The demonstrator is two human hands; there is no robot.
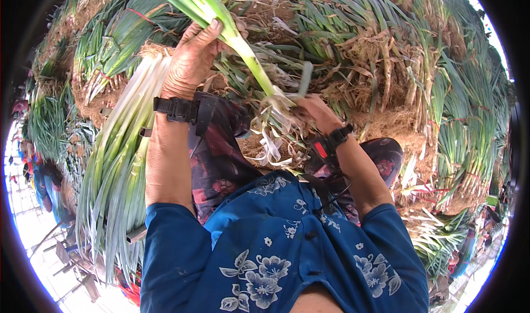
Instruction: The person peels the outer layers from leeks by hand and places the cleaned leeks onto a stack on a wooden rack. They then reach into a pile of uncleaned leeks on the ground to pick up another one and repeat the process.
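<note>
My left hand (190,59) grips a green onion stalk (243,51); my right hand (312,111) pinches its loose outer skins (270,142) at the root end.

Around us we see heaps of green onions (386,48) with dry brown roots, and a cleaned pale bundle (118,147) at our left. Bright daylight washes the pale floor (33,241) at lower left.

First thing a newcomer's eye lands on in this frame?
The long green onion at top centre: the left hand has a grip on its green stalk while the right hand works at its root end. Next, the pile of cleaned onions lying left, and heaps of uncleaned onions filling the background.
</note>
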